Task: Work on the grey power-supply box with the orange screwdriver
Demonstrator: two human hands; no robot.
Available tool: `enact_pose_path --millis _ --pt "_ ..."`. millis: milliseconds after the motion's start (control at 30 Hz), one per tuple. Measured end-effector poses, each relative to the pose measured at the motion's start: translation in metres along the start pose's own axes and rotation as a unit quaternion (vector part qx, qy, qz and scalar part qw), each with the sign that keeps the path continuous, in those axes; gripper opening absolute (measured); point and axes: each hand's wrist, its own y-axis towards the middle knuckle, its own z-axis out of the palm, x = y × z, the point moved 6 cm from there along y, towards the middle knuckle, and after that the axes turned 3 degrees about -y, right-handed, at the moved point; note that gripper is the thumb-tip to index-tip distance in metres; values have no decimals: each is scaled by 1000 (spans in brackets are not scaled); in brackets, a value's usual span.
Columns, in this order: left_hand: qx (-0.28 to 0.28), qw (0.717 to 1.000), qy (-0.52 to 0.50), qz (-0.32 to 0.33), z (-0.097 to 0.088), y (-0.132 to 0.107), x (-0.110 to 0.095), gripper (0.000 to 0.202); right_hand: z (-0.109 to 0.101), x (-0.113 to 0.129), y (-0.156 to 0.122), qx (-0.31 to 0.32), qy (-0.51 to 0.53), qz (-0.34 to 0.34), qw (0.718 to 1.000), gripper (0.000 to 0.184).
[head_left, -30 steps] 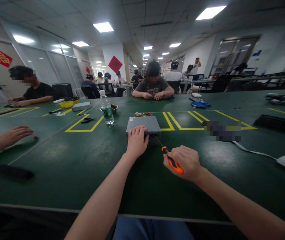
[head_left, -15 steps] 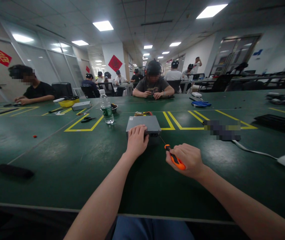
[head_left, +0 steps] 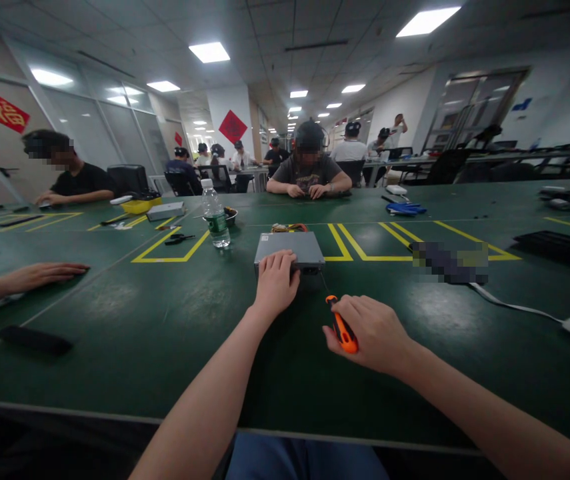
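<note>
A grey metal computer power supply [head_left: 299, 245] lies on the green table in front of me, a bundle of coloured cables [head_left: 289, 228] behind it. My left hand [head_left: 275, 283] grips its near edge, with fingers over the top and the thumb against the front face. In my right hand [head_left: 369, 328] is a screwdriver [head_left: 343, 333] with an orange and black handle. Its thin shaft points up at the box's near right corner. Whether the tip sits in a screw is too small to tell. The right thumb sticks out to the left of the handle.
A water bottle [head_left: 215, 217] stands left of the power supply, with a small bowl [head_left: 230, 215] behind it. Another person's hand [head_left: 47, 275] rests at the left, above a black bar-shaped object [head_left: 35, 340]. A power strip [head_left: 447, 262] with a white cable lies right. Across the table sits a co-worker [head_left: 309, 163].
The screwdriver handle has swung to a steeper angle and slightly nearer me, and my right thumb has come away from it. Another person's hand has appeared at the left. My left hand stays on the power supply.
</note>
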Motion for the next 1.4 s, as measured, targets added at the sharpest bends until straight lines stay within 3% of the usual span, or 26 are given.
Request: enact_pose_path --millis 67,200,267,400,500,700,867,1033,1300,1400 --pt "2 1000 -2 1 0 0 0 24 -2 2 -2 -1 -6 -5 1000 14" --pt "3 1000 -4 -1 -1 0 0 24 -12 4 -5 -69 -69 -45 994 10" --pt "5 1000 -3 -3 -1 0 0 25 -14 1 -7 -92 -90 -31 991 10" --pt "4 1000 -4 -2 0 0 0 25 -9 -4 -11 -93 -30 -17 995 13" --pt "0 1000 -6 1 0 0 0 25 -9 -2 -12 -96 10 -30 995 1" --pt "1 1000 -5 1 0 0 0 25 -10 -1 -13 -65 65 1 996 20" --pt "8 1000 -6 -1 1 0 0 25 -11 5 -15 -78 2 -64 995 29" --pt "4 1000 -8 1 0 0 -1 25 -19 5 -14 -129 -99 -86 983 12" --pt "3 1000 -3 3 0 0 -1 26 -15 7 -9 -68 -60 -53 994 27" --pt "5 1000 -3 3 0 0 -1 26 -15 9 -10 -64 -53 -47 995 23"
